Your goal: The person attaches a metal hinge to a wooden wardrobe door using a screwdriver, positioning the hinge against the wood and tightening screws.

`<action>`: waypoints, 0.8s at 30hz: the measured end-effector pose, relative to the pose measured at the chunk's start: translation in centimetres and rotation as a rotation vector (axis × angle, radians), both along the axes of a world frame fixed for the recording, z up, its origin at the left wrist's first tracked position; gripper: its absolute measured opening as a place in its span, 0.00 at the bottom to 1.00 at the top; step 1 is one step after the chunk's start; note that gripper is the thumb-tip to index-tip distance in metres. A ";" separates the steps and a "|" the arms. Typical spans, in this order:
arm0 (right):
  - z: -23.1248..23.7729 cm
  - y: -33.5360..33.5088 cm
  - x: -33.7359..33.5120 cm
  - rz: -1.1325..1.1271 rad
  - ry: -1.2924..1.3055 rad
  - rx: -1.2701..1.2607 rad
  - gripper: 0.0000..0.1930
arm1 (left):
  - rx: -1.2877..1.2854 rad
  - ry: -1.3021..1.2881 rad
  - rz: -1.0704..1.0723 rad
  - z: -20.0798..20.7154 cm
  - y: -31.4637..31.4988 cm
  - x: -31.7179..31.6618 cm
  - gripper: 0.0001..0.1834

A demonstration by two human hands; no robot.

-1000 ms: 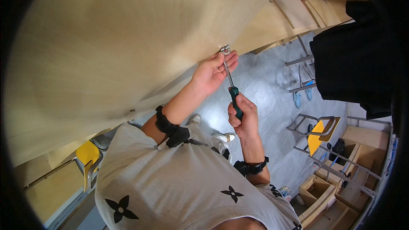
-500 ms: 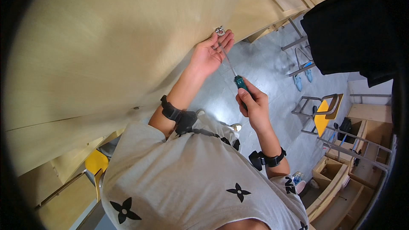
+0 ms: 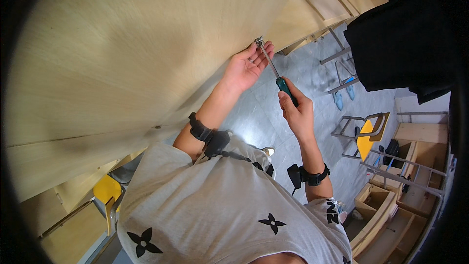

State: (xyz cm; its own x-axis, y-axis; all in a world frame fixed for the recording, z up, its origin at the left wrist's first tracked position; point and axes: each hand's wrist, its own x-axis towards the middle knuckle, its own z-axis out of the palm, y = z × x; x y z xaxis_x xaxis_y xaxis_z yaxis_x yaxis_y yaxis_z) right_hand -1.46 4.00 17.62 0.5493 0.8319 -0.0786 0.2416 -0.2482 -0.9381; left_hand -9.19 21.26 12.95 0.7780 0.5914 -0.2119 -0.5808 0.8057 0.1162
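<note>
One screwdriver with a green handle and steel shaft [image 3: 284, 87] is grasped by the handle in the right hand [image 3: 299, 112]; its tip is held at one small silver metal fitting [image 3: 259, 43] on the edge of a pale wooden panel [image 3: 146, 58]. The left hand's [image 3: 243, 71] thumb is placed against the fitting, fingers extended; whether it is pinched cannot be told. Two black wrist straps [image 3: 316, 177] are worn. Two yellow-seated chairs [image 3: 364, 141] are seen.
</note>
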 end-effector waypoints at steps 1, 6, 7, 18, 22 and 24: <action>0.1 0.0 -0.1 -0.004 -0.011 -0.003 0.21 | 0.005 -0.001 -0.001 -0.1 0.0 0.0 0.14; 0.2 0.0 0.0 0.013 -0.259 -0.011 0.20 | -0.007 0.000 -0.010 0.0 0.0 0.0 0.14; 0.3 0.1 -0.2 0.029 -0.439 0.056 0.20 | -0.009 -0.004 -0.010 0.0 0.0 0.0 0.15; 3.2 0.5 -3.2 0.019 -1.001 -0.043 0.23 | 0.002 0.075 -0.009 0.5 -0.2 0.1 0.13; 3.0 0.6 -2.8 0.006 -1.001 -0.014 0.23 | 0.041 0.058 0.010 0.2 -0.3 0.2 0.15; 2.6 0.4 -2.1 -0.002 -1.087 -0.005 0.23 | 0.052 0.068 0.014 0.2 -0.4 0.3 0.15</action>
State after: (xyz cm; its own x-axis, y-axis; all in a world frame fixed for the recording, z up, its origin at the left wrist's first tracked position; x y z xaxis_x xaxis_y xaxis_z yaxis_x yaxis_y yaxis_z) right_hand -3.54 4.44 20.22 0.3283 0.8320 0.4472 0.9419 -0.2527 -0.2213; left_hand -8.92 20.81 13.12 0.7543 0.6137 -0.2332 -0.5814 0.7894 0.1970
